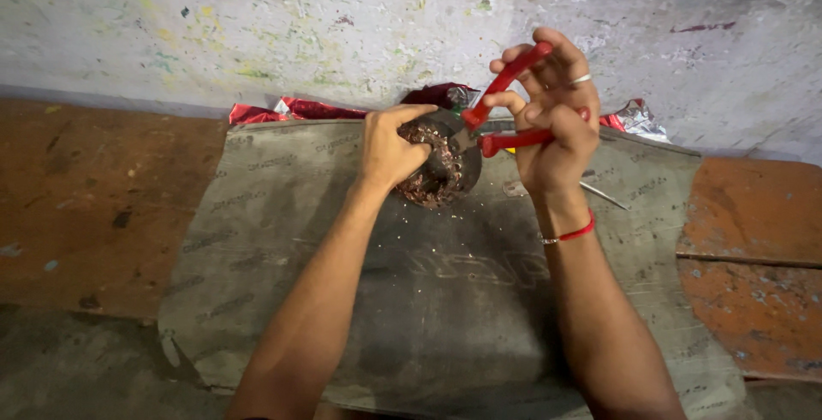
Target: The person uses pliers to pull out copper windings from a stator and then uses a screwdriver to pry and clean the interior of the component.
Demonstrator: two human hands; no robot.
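Left hand clamps the coil; right hand grips pliers biting its rim; a slip could nick the left fingers.

crumpled red foil wrapper by wall

plier jaws hidden against round metal part, left hand covering its side

1 head view, looking steeply down, close over both forearms
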